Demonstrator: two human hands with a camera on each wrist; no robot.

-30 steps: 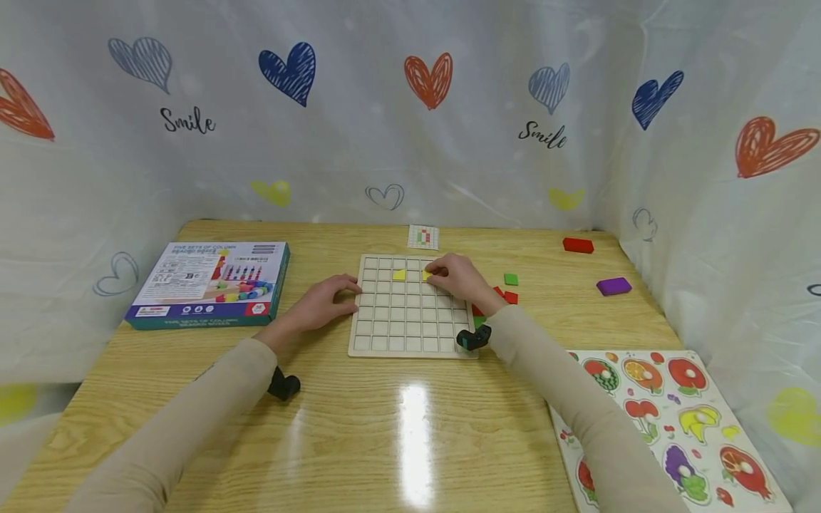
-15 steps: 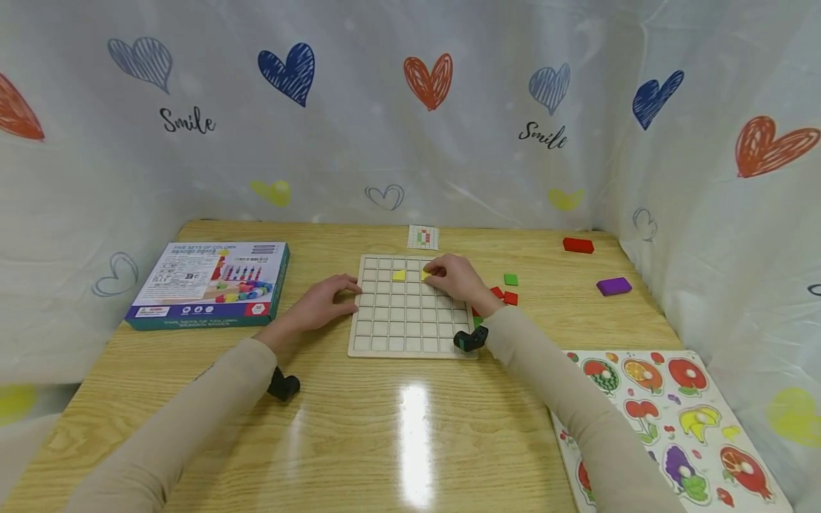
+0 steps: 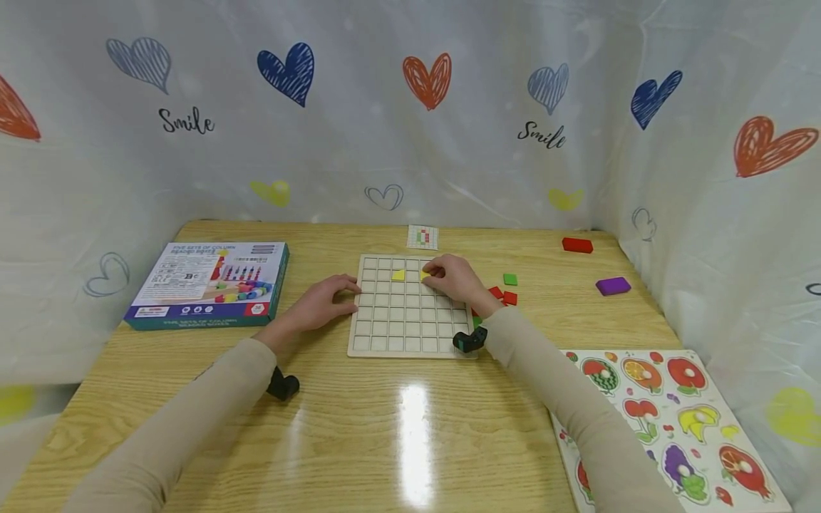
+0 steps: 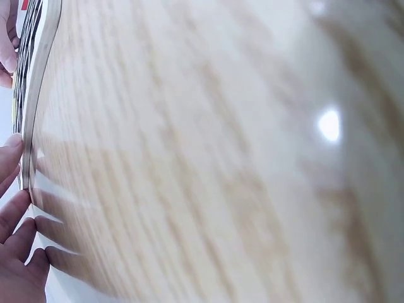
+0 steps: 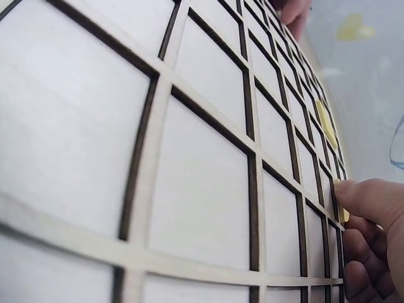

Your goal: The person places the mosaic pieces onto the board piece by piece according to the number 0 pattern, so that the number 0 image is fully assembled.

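Note:
A pale wooden grid board (image 3: pixel 398 313) lies on the table in front of me. My left hand (image 3: pixel 323 302) touches the board's left edge with its fingertips, its fingers loosely bent. Over the board's upper right part, my right hand (image 3: pixel 457 276) pinches a small yellow piece (image 3: pixel 425 275) at a cell. The right wrist view shows the thumb against that yellow piece (image 5: pixel 344 215), which the fingers partly hide. Another yellow piece (image 3: pixel 399 276), with a slanted side, lies in a cell to its left.
Red tiles (image 3: pixel 509 298) and a green tile (image 3: pixel 509 279) lie right of the board. Behind it is a small pattern card (image 3: pixel 422 236). A boxed toy (image 3: pixel 208 285) stands left, a fruit puzzle (image 3: pixel 654 399) front right. Red (image 3: pixel 578 245) and purple blocks (image 3: pixel 613 286) lie farther right.
The right hand and wrist have shifted very slightly left, still pinching the yellow piece at the same cell. The left hand has stayed at the board's edge.

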